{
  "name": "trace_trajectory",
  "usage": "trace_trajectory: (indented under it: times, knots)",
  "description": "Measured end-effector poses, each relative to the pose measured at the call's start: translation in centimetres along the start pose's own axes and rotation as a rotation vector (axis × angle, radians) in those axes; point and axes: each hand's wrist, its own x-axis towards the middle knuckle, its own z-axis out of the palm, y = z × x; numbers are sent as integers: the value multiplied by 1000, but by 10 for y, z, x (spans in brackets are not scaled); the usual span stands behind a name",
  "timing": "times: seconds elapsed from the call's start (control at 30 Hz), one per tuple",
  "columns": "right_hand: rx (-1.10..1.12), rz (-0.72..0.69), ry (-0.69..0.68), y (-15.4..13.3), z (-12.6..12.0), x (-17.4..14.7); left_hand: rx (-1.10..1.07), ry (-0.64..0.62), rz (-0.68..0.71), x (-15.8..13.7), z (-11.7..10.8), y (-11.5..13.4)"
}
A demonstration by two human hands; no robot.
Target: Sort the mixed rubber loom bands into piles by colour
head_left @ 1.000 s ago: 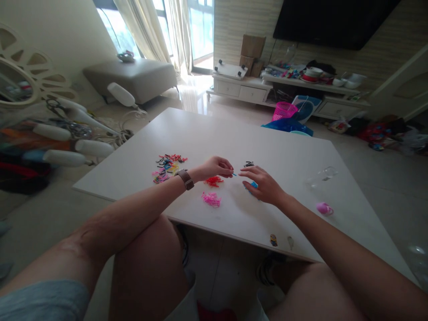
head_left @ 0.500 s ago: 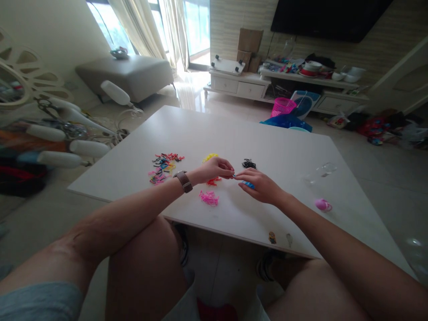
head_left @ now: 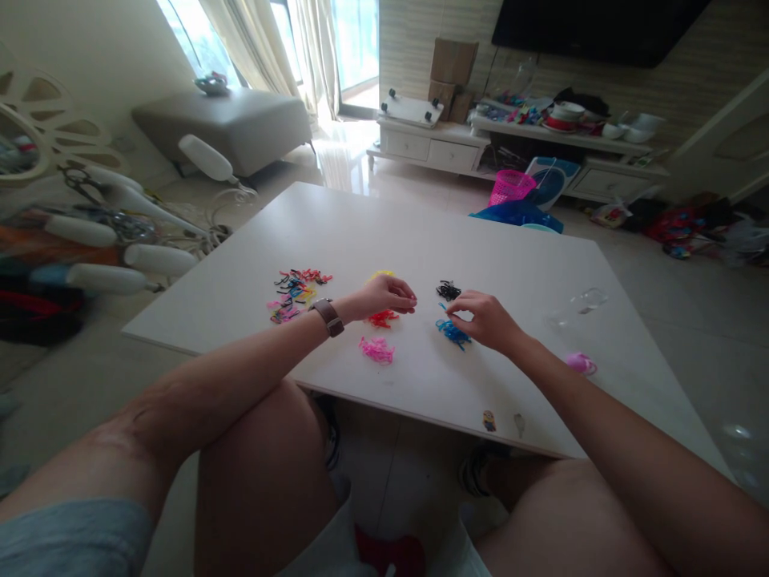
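Drawn away from the left hand [head_left: 388, 296] since half a second earlier, a person's right hand [head_left: 488, 322] now stands apart from it, a blue strip [head_left: 442, 306] in its grip, over a broad white table [head_left: 336, 228]. Fingers and thumb of the left hand come close together to the right of a red heap [head_left: 383, 320]; whether they hold anything cannot be told. Across the tabletop, a clear bottle [head_left: 580, 307] lies on its side beyond the right forearm. Largest of the piles, a mixed-color heap [head_left: 294, 295] spreads at far left. Smaller single-color piles sit between: a blue heap [head_left: 454, 334] just below the right hand, a pink heap [head_left: 377, 351] nearest the person, a black heap [head_left: 448, 290] farther off and a yellow heap [head_left: 375, 276] partly hidden behind the left hand. A purple object [head_left: 580, 364] rests near the bottle; a brown-strapped watch [head_left: 328, 317] circles the left wrist. Near the front edge lie a yellow-and-blue figure [head_left: 489, 421] and, beside it, a small pale piece [head_left: 520, 424]. Slightest of all, the strip is pinched between right thumb and forefinger, between the black and blue heaps.
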Motion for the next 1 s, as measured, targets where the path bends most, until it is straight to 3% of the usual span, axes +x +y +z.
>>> trace_trajectory:
  times: [0.23, 0.43, 0.63, 1.0]
  knots:
    - [-23, 180, -108, 20, -5, -5, 345, -8, 56, 3, -23, 2]
    - [-22, 241, -170, 22, -7, -6, 688, -281, 42, -7, -37, 8]
    - [1, 306, -266, 29, -8, -10, 790, -371, 25, -15, -22, -1]
    - [-46, 376, -404, 25, -12, -11, 834, -336, 53, -23, -19, 3]
